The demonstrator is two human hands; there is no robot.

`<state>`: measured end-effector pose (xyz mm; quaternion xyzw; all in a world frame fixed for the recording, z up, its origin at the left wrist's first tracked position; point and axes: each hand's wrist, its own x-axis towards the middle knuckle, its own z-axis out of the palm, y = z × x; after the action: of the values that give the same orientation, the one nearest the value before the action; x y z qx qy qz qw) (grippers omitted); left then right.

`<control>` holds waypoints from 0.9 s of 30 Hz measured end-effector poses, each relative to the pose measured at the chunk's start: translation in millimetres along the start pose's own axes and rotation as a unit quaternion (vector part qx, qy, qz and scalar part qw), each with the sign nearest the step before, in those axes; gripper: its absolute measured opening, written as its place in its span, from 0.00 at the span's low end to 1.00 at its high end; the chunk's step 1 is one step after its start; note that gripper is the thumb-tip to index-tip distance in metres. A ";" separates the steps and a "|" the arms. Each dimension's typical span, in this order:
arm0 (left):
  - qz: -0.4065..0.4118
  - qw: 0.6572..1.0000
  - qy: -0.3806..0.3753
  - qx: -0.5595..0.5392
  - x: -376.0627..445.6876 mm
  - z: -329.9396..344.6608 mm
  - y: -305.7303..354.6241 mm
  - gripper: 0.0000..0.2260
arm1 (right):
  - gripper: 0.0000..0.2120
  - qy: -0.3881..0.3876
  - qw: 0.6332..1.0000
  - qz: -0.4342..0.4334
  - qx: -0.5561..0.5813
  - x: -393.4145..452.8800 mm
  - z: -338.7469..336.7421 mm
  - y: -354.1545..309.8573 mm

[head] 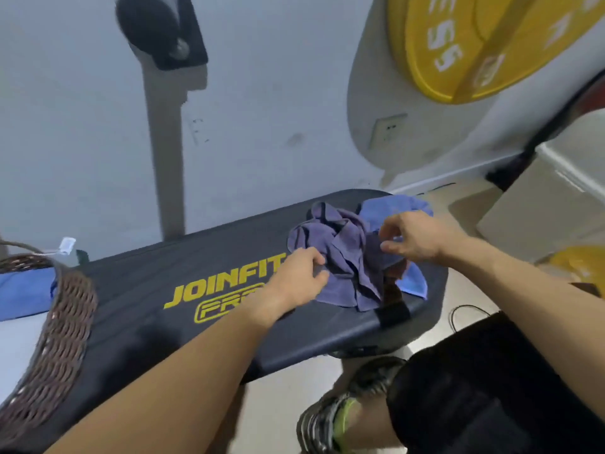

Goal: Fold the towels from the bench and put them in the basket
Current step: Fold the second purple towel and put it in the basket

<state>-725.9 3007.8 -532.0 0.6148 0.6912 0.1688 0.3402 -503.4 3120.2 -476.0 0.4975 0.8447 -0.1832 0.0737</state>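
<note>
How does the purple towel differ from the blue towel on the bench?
The purple towel is dusky violet; the blue towel is brighter. The purple one lies on top, nearer the person, the blue one partly beneath and behind it. The left hand touches the purple one's edge, not the blue. Both lie crumpled and unfolded on the bench.

I see even, fairly bright indoor light with soft shadows on the wall. Wide-angle bending curves the edges, and everything looks slightly blurred.
</note>
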 end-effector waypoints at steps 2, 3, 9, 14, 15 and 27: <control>-0.001 1.000 -0.018 -0.015 9.3 25.3 12.3 0.18 | 0.19 0.025 0.999 0.041 0.023 -6.0 19.9 16.6; -0.003 0.999 -0.023 -0.032 12.7 35.4 16.7 0.22 | 0.27 0.009 0.997 0.060 0.040 -7.3 28.2 19.3; -0.038 0.989 0.007 -0.145 32.4 72.5 32.5 0.40 | 0.30 0.006 0.993 0.024 0.120 14.4 43.4 19.3; -0.054 0.986 0.044 -0.153 45.4 84.4 29.2 0.45 | 0.08 -0.029 0.992 -0.018 0.123 33.8 47.7 4.1; -0.052 0.985 0.058 -0.153 47.2 84.3 30.6 0.44 | 0.07 -0.025 0.990 -0.028 0.138 36.4 46.7 0.8; 0.017 0.975 0.099 -0.200 28.3 9.8 11.9 0.07 | 0.28 0.012 0.952 -0.047 0.303 38.1 32.0 2.5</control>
<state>-710.9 3035.5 -538.7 0.5263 0.6631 0.3696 0.3830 -521.9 3140.1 -517.8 0.4582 0.7729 -0.4276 -0.0997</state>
